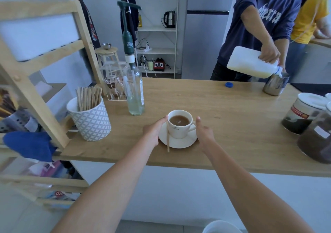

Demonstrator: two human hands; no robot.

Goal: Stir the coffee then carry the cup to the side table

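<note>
A white cup (180, 128) of light brown coffee stands on a white saucer (180, 142) near the front edge of the wooden counter (232, 121). A wooden stir stick (168, 139) lies across the saucer's left side, its end past the rim. My left hand (154, 130) holds the saucer's left edge, thumb up against the cup. My right hand (204, 132) holds the saucer's right edge beside the cup's handle. The saucer rests flat on the counter.
A patterned holder of stir sticks (90, 119) and a glass pump bottle (135, 93) stand to the left. Coffee jars (302, 114) sit at the right. Across the counter a person pours milk from a jug (250, 63) into a steel pitcher (275, 85). A wooden shelf frame (35, 82) rises at left.
</note>
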